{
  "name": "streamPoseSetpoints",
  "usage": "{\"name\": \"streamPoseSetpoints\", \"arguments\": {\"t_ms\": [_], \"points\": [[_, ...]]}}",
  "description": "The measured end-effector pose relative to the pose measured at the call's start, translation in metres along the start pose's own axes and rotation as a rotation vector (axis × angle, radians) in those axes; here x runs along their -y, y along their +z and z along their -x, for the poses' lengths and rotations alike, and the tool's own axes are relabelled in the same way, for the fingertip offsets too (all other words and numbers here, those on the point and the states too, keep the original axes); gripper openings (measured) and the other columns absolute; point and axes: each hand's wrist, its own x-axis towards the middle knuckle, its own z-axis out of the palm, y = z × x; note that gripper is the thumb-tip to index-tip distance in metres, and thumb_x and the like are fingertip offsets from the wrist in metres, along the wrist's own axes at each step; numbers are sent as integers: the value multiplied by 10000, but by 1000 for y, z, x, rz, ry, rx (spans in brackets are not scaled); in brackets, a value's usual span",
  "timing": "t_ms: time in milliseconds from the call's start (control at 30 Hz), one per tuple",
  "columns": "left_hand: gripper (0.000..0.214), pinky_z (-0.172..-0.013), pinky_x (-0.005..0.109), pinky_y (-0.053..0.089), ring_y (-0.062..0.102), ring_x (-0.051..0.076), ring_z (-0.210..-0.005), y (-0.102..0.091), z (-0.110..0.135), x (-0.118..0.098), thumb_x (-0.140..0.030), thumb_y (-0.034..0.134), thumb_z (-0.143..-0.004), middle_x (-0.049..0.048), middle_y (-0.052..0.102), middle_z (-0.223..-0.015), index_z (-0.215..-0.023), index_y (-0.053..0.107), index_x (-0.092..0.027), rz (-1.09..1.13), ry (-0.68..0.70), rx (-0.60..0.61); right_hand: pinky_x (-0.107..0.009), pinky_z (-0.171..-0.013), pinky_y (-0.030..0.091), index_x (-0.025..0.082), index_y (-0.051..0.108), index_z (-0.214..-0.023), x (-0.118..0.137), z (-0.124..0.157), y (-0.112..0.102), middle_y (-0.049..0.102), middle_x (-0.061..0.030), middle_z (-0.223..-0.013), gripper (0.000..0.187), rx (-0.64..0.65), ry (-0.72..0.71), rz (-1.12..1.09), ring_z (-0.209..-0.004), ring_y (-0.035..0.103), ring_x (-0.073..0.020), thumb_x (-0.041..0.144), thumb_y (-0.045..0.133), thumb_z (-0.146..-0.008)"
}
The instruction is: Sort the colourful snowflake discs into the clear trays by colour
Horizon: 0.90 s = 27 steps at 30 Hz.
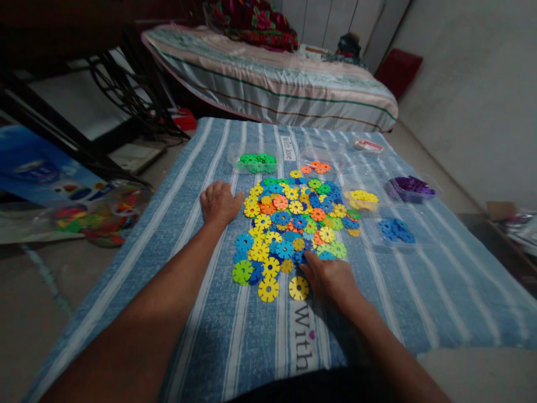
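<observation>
Dim bedroom surroundings framed a blue-and-white striped cloth (419, 291) spread on the floor, with a bed (272, 84) under a striped cover beyond its far edge. Near the middle of the cloth lay a heap (293, 218) of flat, notched plastic discs in yellow, blue, green and orange.

The left hand (218, 204) lay palm down on the cloth against the heap's left side. Its grip was apart and flat, holding nothing. The right hand (331, 280) sat at the heap's near edge with its fingers bent down onto the blue discs there. Whether its grip was closed on one could not be told.

A lone yellow disc (298, 288) lay flat just left of that hand's thumb, at the near fringe of the heap. Being round, it had no long axis. The right hand was much nearer to it than the left, and the rest of the heap ran away from that hand toward the far edge.

Clear plastic tubs, one colour each, stood toward the far and right edges:
- a green tub (257, 162)
- an orange tub (319, 167)
- a yellow tub (361, 198)
- a purple tub (410, 186)
- a blue tub (396, 229)

Off the left edge lay a clear bag (100, 215) of mixed coloured pieces.
</observation>
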Motion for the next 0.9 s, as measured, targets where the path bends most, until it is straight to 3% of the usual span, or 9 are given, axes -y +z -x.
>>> {"name": "streamPoseSetpoints", "arguments": {"t_ms": [167,300,400,500,600,700,800,900], "points": [[487,-1074,460,333,450,332,-1295,-1,1,-1,-463,400,-896,161,565,-1348,-1231,597,-170,-3,-2,2,-219,-524,309,193,691,-893,-9,6,-3,683,-43,-633,403,-202,-45,-222,-530,601,-132,349,337,-1007],[484,-1072,461,332,450,333,-1292,-1,1,-1,-458,406,-896,156,566,-1350,-1239,593,-172,-6,-2,2,-211,-527,321,186,670,-767,-28,6,-12,612,-16,-570,443,-371,1,-380,-489,534,-112,386,344,-991],[486,-1068,467,334,450,336,-1290,-2,1,-1,-462,401,-897,157,573,-1338,-1234,594,-170,0,-3,1,-224,-534,328,182,685,-772,-61,2,-29,591,-14,-557,408,-589,141,-295,-486,520,-126,410,400,-955],[490,-1062,471,339,451,341,-1288,-4,0,-2,-458,398,-893,167,576,-1329,-1213,604,-151,1,-1,14,-260,-539,310,163,708,-793,-103,-3,-49,620,-50,-593,396,-831,382,-69,-516,530,-162,401,419,-923],[483,-1055,474,344,460,347,-1277,-4,0,-2,-450,399,-890,175,581,-1317,-1188,615,-138,-5,3,15,-274,-556,323,147,729,-886,-126,-3,-59,669,-80,-673,387,-960,510,9,-569,568,-185,395,435,-917],[475,-1054,480,342,458,352,-1278,-3,-1,-1,-449,401,-890,172,575,-1333,-1194,612,-151,-7,3,5,-256,-557,356,157,728,-901,-113,1,-49,687,-71,-669,397,-845,406,-98,-569,594,-176,425,437,-934],[480,-1046,486,348,460,358,-1278,-2,-2,1,-454,398,-892,176,575,-1335,-1199,610,-152,-7,10,2,-232,-567,390,186,725,-998,-74,6,-32,726,-55,-702,363,-467,181,-218,-563,631,-159,395,432,-958],[483,-1049,485,350,457,356,-1290,1,-4,3,-458,401,-892,175,568,-1351,-1202,609,-151,-10,20,-4,-230,-609,415,224,665,-1199,-36,5,-24,768,-69,-841,326,-74,60,-139,-705,702,-187,356,507,-945]]}}
